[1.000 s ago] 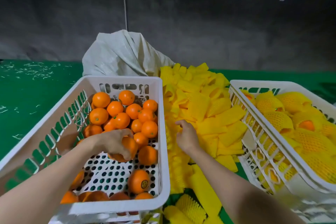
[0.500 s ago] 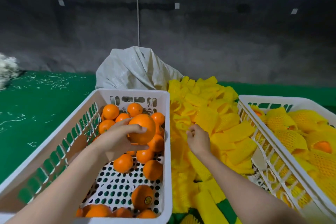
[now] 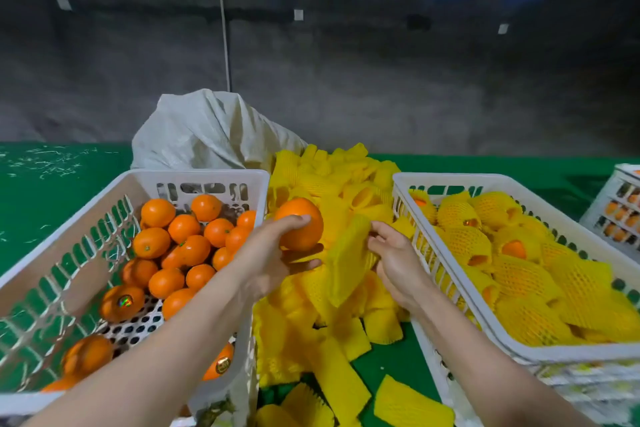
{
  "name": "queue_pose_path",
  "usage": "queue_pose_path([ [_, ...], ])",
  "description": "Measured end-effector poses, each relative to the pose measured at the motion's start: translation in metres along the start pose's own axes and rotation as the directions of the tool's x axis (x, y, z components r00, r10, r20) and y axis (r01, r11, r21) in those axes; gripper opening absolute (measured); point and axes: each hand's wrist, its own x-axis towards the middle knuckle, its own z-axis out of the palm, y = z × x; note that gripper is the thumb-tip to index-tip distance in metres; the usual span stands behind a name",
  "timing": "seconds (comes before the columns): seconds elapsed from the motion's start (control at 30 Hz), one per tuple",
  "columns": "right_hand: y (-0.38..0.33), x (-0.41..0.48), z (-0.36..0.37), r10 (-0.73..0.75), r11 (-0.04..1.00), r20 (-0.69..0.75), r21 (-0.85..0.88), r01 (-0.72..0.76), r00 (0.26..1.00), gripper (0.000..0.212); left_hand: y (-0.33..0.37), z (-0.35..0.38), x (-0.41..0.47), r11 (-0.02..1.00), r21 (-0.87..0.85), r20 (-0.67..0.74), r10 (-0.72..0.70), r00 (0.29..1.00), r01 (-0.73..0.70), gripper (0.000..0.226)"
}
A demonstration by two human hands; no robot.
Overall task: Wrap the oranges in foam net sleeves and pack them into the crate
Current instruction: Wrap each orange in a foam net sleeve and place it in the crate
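Lying nearest, a few loose sleeves point(image 3: 412, 402) rest flat on the green table cover point(image 3: 388, 362), in the narrow lane between two white crates. Over that lane the left hand point(image 3: 266, 263) grips one orange point(image 3: 300, 224), fingers curled over its top and thumb beneath, just past the right-hand rim of the left crate point(image 3: 194, 175) (bare oranges point(image 3: 180, 246) crowd its far half, while perforated floor shows nearer). Just beside it the right hand point(image 3: 394, 253) pinches the edge of a yellow foam net sleeve point(image 3: 348, 253), held up on end close to the orange; whether they touch I cannot tell. The right crate point(image 3: 450, 179) holds sleeved oranges point(image 3: 519, 274) nearly to its rim. Beyond the hands rises the sleeve pile point(image 3: 332, 180), then a grey sack point(image 3: 207, 135), then a dark wall point(image 3: 346, 80).
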Motion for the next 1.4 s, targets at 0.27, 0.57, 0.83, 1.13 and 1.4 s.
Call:
queue_pose_path([
  [0.27, 0.019, -0.032, 0.005, -0.573, 0.677, -0.233, -0.675, 0.294, 0.785, 0.016, -0.047, 0.052, -0.018, 0.958, -0.234, 0.042, -0.158, 0.987, 0.163, 0.009],
  [0.57, 0.009, -0.05, -0.027, -0.556, 0.677, -0.035, -0.599, 0.429, 0.83, 0.011, -0.067, 0.057, -0.034, 0.96, -0.279, -0.051, 0.013, 0.999, -0.027, 0.064],
  [0.83, -0.01, -0.051, -0.043, -0.05, 0.988, 0.094, 0.151, 0.035, 0.994, 0.03, -0.073, 0.061, -0.029, 0.917, -0.398, -0.084, -0.016, 0.996, -0.019, 0.046],
  [1.13, -0.002, -0.054, -0.024, -0.07, 0.966, 0.069, -0.245, 0.085, 0.995, 0.015, -0.095, 0.078, -0.027, 0.919, -0.391, -0.15, -0.016, 0.989, -0.045, 0.042],
  [1.4, 0.018, -0.065, -0.025, -0.281, 0.917, -0.217, -0.35, 0.194, 0.935, 0.021, -0.099, 0.067, -0.04, 0.978, -0.209, 0.053, 0.027, 0.998, -0.015, 0.057],
])
